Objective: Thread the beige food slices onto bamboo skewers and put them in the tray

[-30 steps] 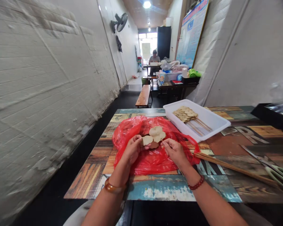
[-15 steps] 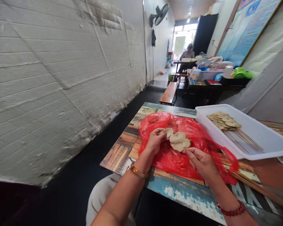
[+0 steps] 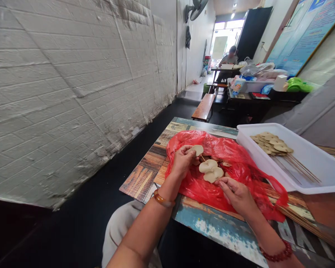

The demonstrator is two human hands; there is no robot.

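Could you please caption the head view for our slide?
Left hand brings a slice to the skewer in right hand, above red bag.

**Around Your Table: Wall, Tray, Benches**

You see a white brick wall [image 3: 72,93] running along your left, with a fan [image 3: 195,6] mounted high on it. On the patterned table [image 3: 145,175], a white tray [image 3: 318,167] holds finished skewers [image 3: 273,143], and loose bamboo sticks [image 3: 304,219] lie near the right edge. Farther down the room you find a wooden bench [image 3: 204,107], a cluttered dark table [image 3: 257,95], a blue poster [image 3: 301,33] and a seated person [image 3: 229,57].
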